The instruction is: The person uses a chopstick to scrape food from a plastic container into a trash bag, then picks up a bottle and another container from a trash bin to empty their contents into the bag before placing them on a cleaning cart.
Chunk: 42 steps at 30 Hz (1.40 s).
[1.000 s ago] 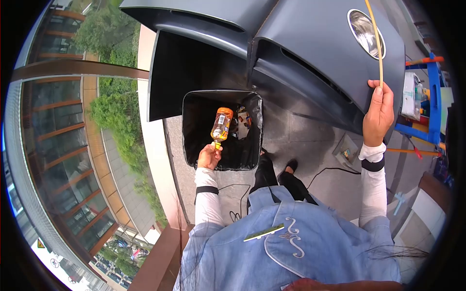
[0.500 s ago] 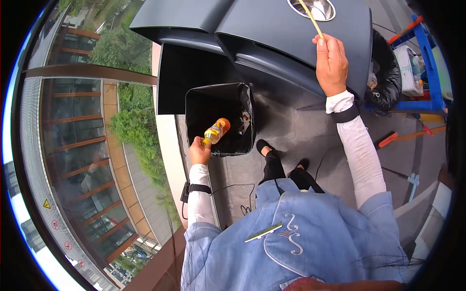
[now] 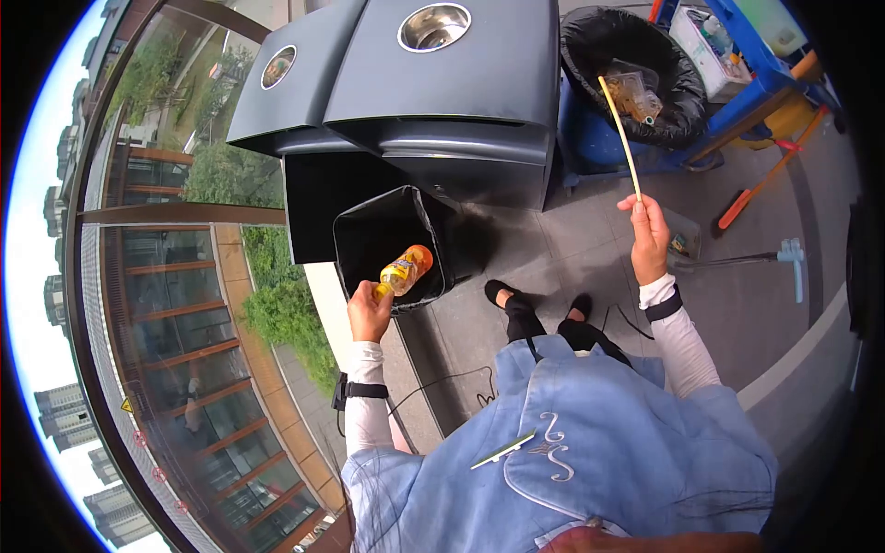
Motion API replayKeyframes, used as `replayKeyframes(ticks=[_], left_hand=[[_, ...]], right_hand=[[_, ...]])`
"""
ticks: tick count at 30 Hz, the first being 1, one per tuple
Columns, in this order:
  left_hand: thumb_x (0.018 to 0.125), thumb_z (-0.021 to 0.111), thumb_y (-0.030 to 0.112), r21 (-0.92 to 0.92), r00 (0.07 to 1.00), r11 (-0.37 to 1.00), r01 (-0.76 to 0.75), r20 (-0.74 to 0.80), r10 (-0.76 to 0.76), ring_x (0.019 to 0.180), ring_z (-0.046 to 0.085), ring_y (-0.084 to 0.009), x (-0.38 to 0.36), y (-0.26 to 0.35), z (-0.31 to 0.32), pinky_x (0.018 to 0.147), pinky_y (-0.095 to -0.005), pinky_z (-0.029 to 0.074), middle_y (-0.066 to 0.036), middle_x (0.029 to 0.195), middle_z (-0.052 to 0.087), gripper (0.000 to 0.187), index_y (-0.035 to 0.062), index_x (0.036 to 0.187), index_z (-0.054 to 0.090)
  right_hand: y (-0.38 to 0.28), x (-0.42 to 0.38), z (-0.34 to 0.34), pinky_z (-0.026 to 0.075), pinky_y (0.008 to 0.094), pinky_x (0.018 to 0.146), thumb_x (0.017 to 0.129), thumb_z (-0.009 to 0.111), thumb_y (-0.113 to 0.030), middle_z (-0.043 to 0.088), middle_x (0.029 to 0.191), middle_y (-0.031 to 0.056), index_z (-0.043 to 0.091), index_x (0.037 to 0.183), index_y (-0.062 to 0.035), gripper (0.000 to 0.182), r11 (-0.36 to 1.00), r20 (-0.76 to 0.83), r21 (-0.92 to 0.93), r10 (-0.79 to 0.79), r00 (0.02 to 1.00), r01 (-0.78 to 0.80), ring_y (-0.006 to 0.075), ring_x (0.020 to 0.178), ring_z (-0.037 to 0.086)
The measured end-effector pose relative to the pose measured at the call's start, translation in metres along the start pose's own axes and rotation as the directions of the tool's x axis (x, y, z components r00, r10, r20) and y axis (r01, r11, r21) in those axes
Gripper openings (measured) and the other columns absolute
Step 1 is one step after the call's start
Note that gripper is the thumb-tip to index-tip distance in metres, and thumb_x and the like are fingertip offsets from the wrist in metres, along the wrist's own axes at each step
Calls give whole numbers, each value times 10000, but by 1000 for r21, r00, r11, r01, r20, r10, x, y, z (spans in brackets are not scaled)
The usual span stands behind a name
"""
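Observation:
My left hand (image 3: 370, 314) is closed on the yellow cap end of a plastic bottle (image 3: 407, 269) with a yellow and orange label. The bottle is over the near edge of a bin lined with a black bag (image 3: 436, 226). My right hand (image 3: 651, 241) pinches the lower end of a long, thin wooden stick (image 3: 621, 138), which points up and away from me. The stick's far tip overlaps, in view, the edge of a round bin with a black bag (image 3: 678, 69), where clear plastic rubbish (image 3: 636, 92) lies.
Dark grey bin housings (image 3: 452, 92) with round metal openings stand ahead. At the right are a blue cart (image 3: 751, 115), a red-tipped broom (image 3: 735, 210), a dustpan (image 3: 682, 235) and a light-blue-ended tool (image 3: 791, 258). Windows line the left side.
My right hand has moved right and toward me with the stick, away from the grey housing's metal opening. The view has shifted, showing more of the round bin. The bottle stays in my left hand.

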<state>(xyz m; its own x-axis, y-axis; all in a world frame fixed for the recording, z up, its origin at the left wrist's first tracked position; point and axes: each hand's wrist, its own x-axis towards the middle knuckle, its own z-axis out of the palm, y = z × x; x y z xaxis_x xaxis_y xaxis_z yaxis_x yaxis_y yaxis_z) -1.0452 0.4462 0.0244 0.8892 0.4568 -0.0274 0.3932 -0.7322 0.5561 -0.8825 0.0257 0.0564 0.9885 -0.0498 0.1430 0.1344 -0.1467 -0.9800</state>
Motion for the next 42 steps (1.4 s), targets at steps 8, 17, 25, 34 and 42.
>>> replayKeyframes(ticks=[8,17,25,34,42], left_hand=[[698,686,143,-225,941,952,-207,220,256,512,497,-78,4,160,26,484,-227,419,-62,578,552,231,-39,741,551],[691,681,144,-340,648,731,-592,339,682,512,542,-186,23,347,73,503,-281,434,-116,605,557,224,-21,764,548],[692,620,81,-245,325,380,-892,239,915,702,556,-375,58,435,121,636,-427,456,-191,815,560,257,-2,909,509],[716,582,66,-165,335,401,-901,322,886,744,546,-364,124,466,155,669,-424,444,-185,810,543,231,-4,918,496],[722,587,72,-72,431,475,-877,322,843,738,545,-356,165,475,161,653,-410,447,-177,804,548,217,-2,906,497]], right_hand=[[101,-147,-204,321,179,545,909,440,-216,583,787,-11,551,944,-62,192,921,-427,-55,328,843,-386,35,603,420],[85,-195,-229,435,225,633,898,449,-175,574,738,35,541,915,-22,179,903,-505,10,376,777,-430,90,671,530],[83,-157,-221,407,274,527,865,490,-174,497,624,38,476,797,-33,157,911,-501,-21,347,793,-412,115,552,471],[67,-18,-218,359,274,445,868,514,-319,431,493,23,461,598,-37,394,867,-248,-45,471,847,-496,94,460,423],[98,74,-203,405,252,498,879,495,-329,487,562,11,528,676,-32,361,840,-132,126,542,830,-528,92,507,477]])
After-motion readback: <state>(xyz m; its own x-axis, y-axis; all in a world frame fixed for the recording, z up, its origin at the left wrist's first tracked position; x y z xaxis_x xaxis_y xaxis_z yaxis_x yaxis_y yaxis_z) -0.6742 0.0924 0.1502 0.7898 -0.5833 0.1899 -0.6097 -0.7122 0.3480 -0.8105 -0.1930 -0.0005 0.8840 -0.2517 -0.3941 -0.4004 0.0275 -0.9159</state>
